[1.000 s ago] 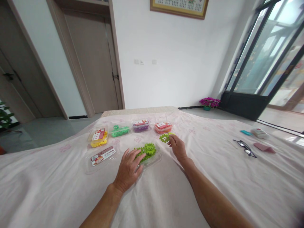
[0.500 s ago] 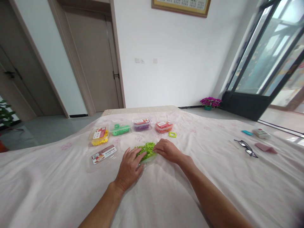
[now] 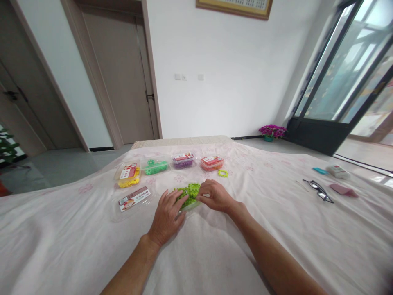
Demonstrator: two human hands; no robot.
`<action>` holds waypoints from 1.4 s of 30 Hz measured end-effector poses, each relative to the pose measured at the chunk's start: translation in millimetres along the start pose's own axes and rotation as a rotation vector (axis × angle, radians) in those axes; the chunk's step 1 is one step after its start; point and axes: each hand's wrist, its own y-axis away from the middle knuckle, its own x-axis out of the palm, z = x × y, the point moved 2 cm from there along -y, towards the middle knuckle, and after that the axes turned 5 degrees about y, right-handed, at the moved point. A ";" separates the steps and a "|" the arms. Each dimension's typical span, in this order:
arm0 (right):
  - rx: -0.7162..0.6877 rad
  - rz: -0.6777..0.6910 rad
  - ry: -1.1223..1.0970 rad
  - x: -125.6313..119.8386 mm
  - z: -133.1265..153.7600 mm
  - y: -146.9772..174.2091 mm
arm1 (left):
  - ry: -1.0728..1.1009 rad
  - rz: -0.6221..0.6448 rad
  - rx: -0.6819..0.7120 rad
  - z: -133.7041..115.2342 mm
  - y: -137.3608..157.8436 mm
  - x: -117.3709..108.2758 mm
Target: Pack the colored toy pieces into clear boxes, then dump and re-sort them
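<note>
While the left hand (image 3: 167,211) lies spread at the left of the tub (image 3: 191,207), probably steadying it, the right hand (image 3: 216,196) bunches over green pieces (image 3: 193,189), grip unclear

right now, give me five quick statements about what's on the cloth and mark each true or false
1. The fingers of the left hand and right hand are at the tub of lime-green pieces. True.
2. The yellow-green ring is inside the tub of purple pieces. False: it lies on the cloth, near the tub of orange-red pieces.
3. The tub of yellow pieces is left of the tub of green pieces. True.
4. The eyeglasses lie left of both hands. False: they lie to the right.
5. A clear labelled lid lies left of the left hand. True.
</note>
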 end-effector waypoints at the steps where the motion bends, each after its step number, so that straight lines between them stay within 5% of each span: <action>1: 0.010 -0.015 -0.014 1.2 -2.0 0.2 | 0.002 -0.003 0.000 0.1 -0.1 -0.2; 8: 0.519 -0.340 0.167 15.0 -72.1 33.0 | 0.046 -0.077 -0.037 2.9 -0.9 -3.6; 12: 0.779 -0.167 0.389 30.3 -112.6 59.6 | 0.088 -0.130 -0.148 7.5 -1.0 -2.4; 18: 0.899 -0.024 0.474 35.2 -133.0 55.7 | 0.257 -0.071 -0.310 13.2 1.9 5.4; 24: 0.916 0.081 0.507 26.7 -140.9 44.5 | 0.355 -0.063 -0.349 16.8 3.6 7.3; 31: 0.814 0.017 0.559 25.7 -122.3 42.2 | 0.387 -0.062 -0.350 19.2 3.3 7.1; 42: 0.479 -0.417 0.028 24.9 -88.6 36.5 | 0.391 -0.094 -0.293 13.0 -0.1 -0.5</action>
